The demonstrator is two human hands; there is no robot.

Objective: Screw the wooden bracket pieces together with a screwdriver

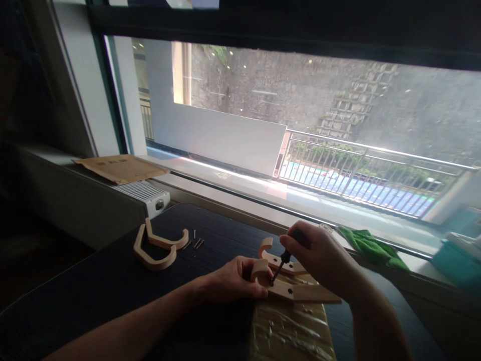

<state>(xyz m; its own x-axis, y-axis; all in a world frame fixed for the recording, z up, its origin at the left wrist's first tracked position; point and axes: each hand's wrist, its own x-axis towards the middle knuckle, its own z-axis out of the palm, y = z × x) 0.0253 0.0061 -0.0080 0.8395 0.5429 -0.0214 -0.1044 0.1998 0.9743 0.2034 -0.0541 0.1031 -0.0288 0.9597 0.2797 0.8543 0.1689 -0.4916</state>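
Observation:
My left hand (235, 279) is closed round the curved end of a wooden hook piece (291, 290) that lies on a clear plastic bag (291, 331) on the dark table (112, 281). My right hand (319, 255) grips a small screwdriver (280, 265) with a black handle, its tip pressed down on that wooden hook piece near my left thumb. A second wooden hook (280, 258) lies just behind it. Two more wooden hooks (160, 245) lie apart at the left, with a few loose screws (196, 241) beside them.
A wide window with a railing outside runs behind the table. On the sill lie a green cloth (370, 246) and a teal box (456, 260) at right. A white ribbed device (145, 194) and a flat cardboard sheet (120, 168) sit at left.

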